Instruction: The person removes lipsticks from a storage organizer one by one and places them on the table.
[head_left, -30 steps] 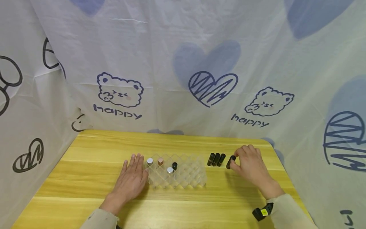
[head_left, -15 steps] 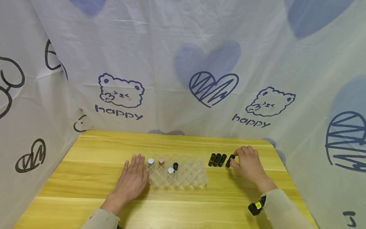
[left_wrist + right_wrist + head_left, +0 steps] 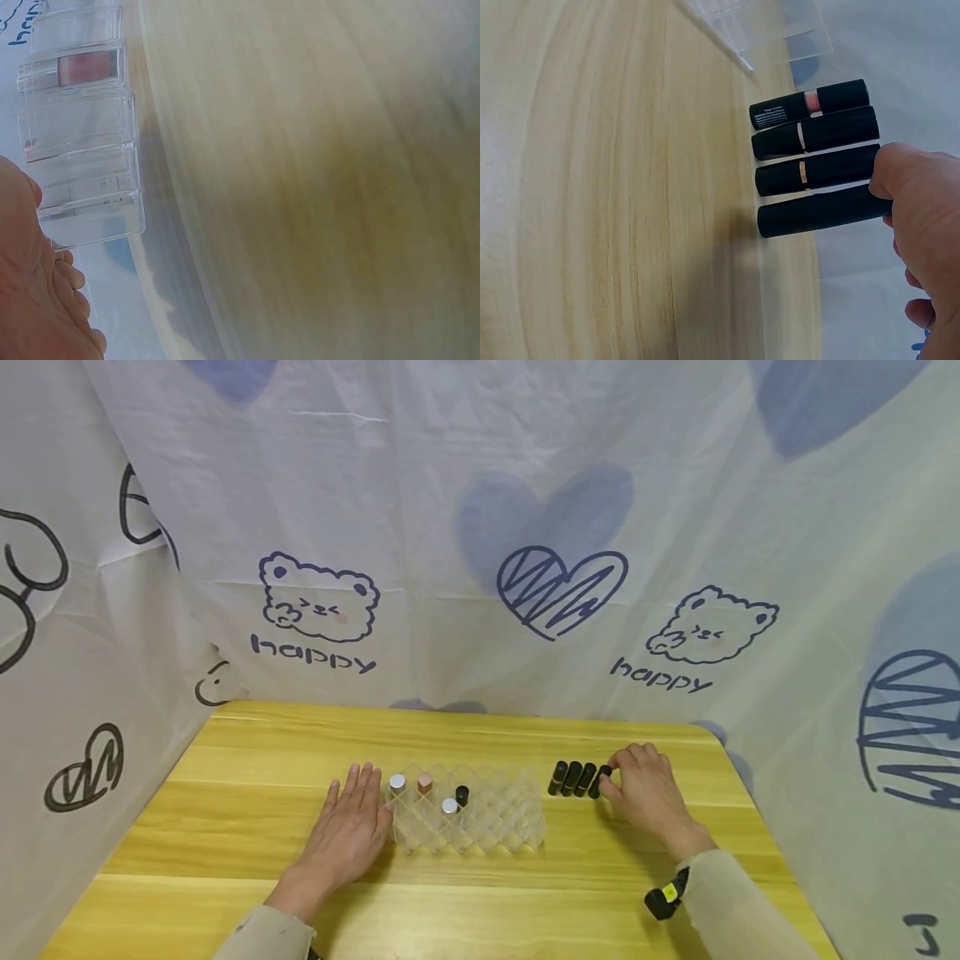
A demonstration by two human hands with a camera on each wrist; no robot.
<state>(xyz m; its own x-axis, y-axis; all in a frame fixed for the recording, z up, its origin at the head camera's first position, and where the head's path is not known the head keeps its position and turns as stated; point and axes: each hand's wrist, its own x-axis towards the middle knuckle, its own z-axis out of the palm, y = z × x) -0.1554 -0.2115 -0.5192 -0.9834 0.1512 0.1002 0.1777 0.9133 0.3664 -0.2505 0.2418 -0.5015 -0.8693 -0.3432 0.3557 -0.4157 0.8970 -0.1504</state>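
Observation:
My right hand [image 3: 647, 787] pinches the top of a black lipstick tube [image 3: 821, 211] between thumb and fingers. That tube stands at the right end of a row, close beside three other black lipstick tubes [image 3: 817, 168], some with a coloured band round the middle. Flat beside the left end of a clear lattice lipstick organizer [image 3: 487, 827] lies my left hand [image 3: 347, 827], its fingers straight and its thumb side at the organizer. Inside the organizer are two silver-capped tubes [image 3: 449, 807], a rose-brown-capped one [image 3: 425, 783] and a black-capped one [image 3: 462, 795].
The yellow wood-grain table [image 3: 465, 910] runs back to a white printed cloth [image 3: 442, 652] that also hangs at both sides. The row of black tubes stands just right of the organizer. A black device [image 3: 663, 902] is strapped at my right wrist.
My right hand has shifted left with its lipstick tube, narrowing the gap to the other black tubes. My left hand has stayed at the organizer.

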